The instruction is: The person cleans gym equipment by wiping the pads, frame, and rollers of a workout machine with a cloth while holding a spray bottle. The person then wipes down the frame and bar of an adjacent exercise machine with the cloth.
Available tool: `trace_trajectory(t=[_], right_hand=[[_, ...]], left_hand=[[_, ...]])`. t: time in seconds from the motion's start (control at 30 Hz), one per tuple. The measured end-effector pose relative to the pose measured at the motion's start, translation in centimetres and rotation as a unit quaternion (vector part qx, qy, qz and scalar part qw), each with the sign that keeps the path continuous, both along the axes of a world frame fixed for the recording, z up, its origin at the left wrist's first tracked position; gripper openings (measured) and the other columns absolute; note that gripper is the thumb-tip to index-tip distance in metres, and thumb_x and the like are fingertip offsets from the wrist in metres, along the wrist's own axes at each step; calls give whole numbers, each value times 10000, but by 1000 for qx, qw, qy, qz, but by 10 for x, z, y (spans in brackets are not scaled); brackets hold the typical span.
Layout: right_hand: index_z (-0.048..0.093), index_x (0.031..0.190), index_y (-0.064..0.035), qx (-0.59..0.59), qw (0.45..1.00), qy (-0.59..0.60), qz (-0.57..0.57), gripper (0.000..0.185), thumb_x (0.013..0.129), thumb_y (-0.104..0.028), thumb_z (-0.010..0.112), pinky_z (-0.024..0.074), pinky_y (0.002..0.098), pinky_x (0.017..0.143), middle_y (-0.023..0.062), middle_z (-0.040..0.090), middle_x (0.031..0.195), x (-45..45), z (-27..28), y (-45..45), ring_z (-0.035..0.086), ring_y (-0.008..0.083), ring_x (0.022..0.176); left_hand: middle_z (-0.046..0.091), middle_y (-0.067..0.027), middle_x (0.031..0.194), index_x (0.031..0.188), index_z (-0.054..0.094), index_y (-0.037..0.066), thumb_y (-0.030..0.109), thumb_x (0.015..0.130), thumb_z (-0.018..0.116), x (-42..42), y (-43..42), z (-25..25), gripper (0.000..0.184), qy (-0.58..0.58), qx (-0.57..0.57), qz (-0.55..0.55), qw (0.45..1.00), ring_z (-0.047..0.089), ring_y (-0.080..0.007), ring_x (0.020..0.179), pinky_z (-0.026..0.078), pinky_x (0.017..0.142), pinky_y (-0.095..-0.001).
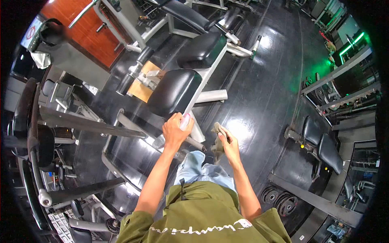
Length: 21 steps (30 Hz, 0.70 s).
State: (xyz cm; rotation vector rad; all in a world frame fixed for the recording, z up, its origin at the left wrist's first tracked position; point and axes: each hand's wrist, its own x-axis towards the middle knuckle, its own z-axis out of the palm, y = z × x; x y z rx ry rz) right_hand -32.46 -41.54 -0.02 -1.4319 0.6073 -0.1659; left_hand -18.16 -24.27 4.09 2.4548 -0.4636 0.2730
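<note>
My left hand (pixel 175 131) is wrapped round a spray bottle (pixel 159 141) with a white and pink top; its clear lower part shows below the fingers. This hand is just in front of the near black padded seat (pixel 175 90) of a gym bench. To the right, my right hand (pixel 229 146) pinches a crumpled olive-grey cloth (pixel 217 145), which hangs down beside my knees. Beyond the near seat lies a second black pad (pixel 202 49) on the same white frame (pixel 214 65).
Metal bars of a machine (pixel 91 125) reach in from the left. A rack (pixel 344 77) with green lights stands at the right, near a black bench (pixel 330 153). Weight plates (pixel 286 204) sit low at the right. Dark shiny floor (pixel 259 105) runs between.
</note>
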Motion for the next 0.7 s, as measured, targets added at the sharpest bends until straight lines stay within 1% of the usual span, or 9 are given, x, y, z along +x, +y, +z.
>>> trace_trajectory(t=[0.13, 0.2, 0.27, 0.33, 0.37, 0.4, 0.47, 0.57, 0.7], right_hand=[[622, 1296, -27, -33, 999, -9, 0, 392, 944, -199, 646, 400, 331, 1065, 132, 638, 1306, 38, 6, -1, 566, 229, 1244], [644, 1278, -62, -35, 999, 2, -4, 364, 939, -196, 651, 423, 325, 1039, 128, 649, 1279, 68, -9, -8, 597, 233, 1197], [644, 1284, -60, -158, 983, -89, -18, 369, 937, -184, 666, 446, 271, 926, 82, 646, 1176, 102, -17, -13, 588, 154, 1043], [675, 1252, -125, -172, 982, -74, -37, 343, 913, -179, 673, 472, 322, 948, 121, 652, 1179, 136, -20, -10, 637, 227, 1058], [672, 1260, -125, -156, 984, -73, -40, 361, 902, -172, 682, 477, 322, 930, 117, 653, 1176, 149, -22, -5, 632, 223, 1065], [668, 1234, -93, -117, 991, -46, -50, 347, 890, -138, 680, 479, 331, 923, 127, 649, 1164, 158, -23, 5, 635, 243, 1066], [649, 1169, -51, -188, 972, -88, -106, 309, 861, -74, 667, 472, 343, 939, 139, 645, 1139, 165, -41, 31, 630, 271, 1080], [614, 1067, -7, -164, 973, -75, -141, 256, 812, -11, 642, 461, 374, 949, 156, 638, 1091, 140, -45, 74, 620, 301, 1089], [637, 1051, -12, -194, 978, -40, -68, 261, 791, -1, 653, 489, 367, 874, 163, 629, 1010, 108, -24, 91, 635, 320, 990]], left_hand=[[574, -116, 641, 683, 527, 57, 308, 772, 764, 1, 1, 14, 357, 16, -15, -2, 1000, 577, -341, 568, 424, 539, -428], [616, -120, 718, 711, 550, 53, 343, 770, 754, 4, 6, 27, 359, 86, -48, 13, 995, 614, -378, 648, 442, 578, -461], [610, -115, 693, 729, 572, 48, 306, 787, 745, 16, 16, 27, 316, 102, -46, 3, 994, 613, -330, 619, 439, 566, -430], [607, -27, 643, 716, 593, 44, 227, 863, 701, 31, 26, 24, 258, 177, -142, -42, 973, 514, -143, 502, 384, 493, -302], [637, -26, 692, 747, 628, 33, 210, 910, 642, 40, 32, 25, 241, 263, -174, -60, 947, 503, -94, 465, 369, 455, -263], [637, -26, 692, 747, 628, 33, 210, 910, 642, 48, 37, 27, 241, 265, -173, -60, 947, 503, -94, 465, 369, 455, -263], [645, -75, 698, 763, 650, 6, 160, 870, 630, 61, 44, 30, 189, 412, -293, -100, 857, 554, -99, 480, 407, 460, -264], [655, -79, 712, 760, 644, -19, 118, 881, 592, 65, 49, 22, 190, 415, -333, -120, 838, 525, -77, 434, 381, 418, -228], [659, -100, 716, 753, 649, -37, 156, 924, 598, 57, 50, 13, 263, 423, -395, -116, 807, 525, -89, 424, 375, 394, -233]])
